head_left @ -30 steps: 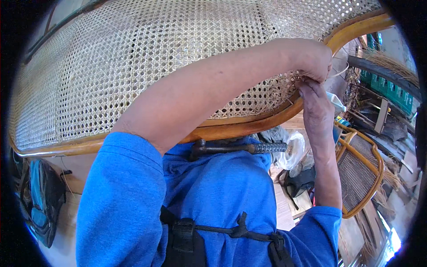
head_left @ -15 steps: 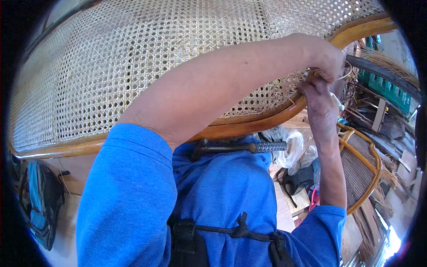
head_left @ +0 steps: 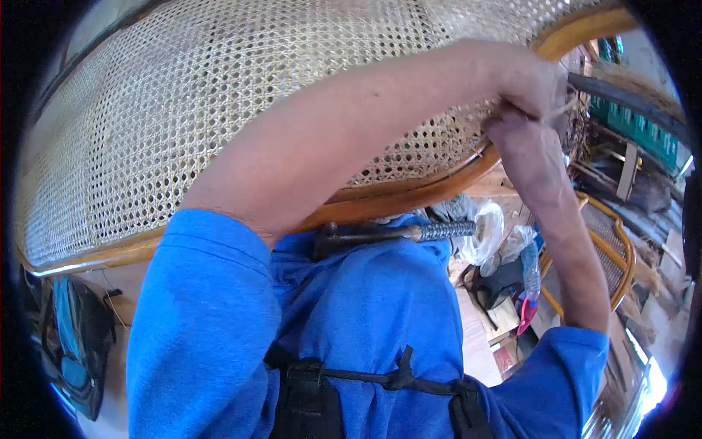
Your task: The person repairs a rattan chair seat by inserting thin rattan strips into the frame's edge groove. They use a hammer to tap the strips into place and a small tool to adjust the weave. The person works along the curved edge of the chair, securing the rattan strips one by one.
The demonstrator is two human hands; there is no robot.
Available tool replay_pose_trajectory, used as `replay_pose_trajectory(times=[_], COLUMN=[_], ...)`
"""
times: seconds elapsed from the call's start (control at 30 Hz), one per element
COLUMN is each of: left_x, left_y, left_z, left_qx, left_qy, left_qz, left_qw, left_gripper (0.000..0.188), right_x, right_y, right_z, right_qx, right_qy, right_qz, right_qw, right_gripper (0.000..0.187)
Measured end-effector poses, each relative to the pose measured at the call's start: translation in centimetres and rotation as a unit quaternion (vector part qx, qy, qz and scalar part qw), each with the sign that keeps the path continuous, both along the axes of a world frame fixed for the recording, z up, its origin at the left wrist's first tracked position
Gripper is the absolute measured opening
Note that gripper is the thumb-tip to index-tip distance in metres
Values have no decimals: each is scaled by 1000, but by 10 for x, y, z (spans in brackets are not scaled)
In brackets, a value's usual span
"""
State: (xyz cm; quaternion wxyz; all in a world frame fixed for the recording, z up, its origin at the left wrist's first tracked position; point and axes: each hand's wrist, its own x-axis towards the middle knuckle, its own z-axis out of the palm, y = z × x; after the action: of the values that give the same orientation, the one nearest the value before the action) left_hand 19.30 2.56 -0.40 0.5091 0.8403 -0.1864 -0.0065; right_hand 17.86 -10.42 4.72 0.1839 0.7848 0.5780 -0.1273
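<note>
At the right there is a chair [head_left: 605, 228] with an orange-brown frame and a dark woven panel, partly hidden; higher up, green crates [head_left: 640, 133] stand behind a dark bar [head_left: 610, 91], on which dry, straw-like fibres [head_left: 635, 79] lie; the floor [head_left: 479, 333] is pale; a black-and-blue backpack [head_left: 75, 351] is at the left; strong white light [head_left: 656, 391] shines at the lower right.
</note>
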Motion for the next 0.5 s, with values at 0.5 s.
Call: replay_pose_trajectory(times=[0.5], left_x=[4], left_y=[8], left_z=[-30], left_qx=[-150], left_qy=[9], left_qz=[28], left_qw=[988], left_gripper=[23], right_x=[-7], right_y=[18], right_z=[19], right_qx=[102], right_qy=[103], right_qz=[-61], right_qw=[988], right_gripper=[12])
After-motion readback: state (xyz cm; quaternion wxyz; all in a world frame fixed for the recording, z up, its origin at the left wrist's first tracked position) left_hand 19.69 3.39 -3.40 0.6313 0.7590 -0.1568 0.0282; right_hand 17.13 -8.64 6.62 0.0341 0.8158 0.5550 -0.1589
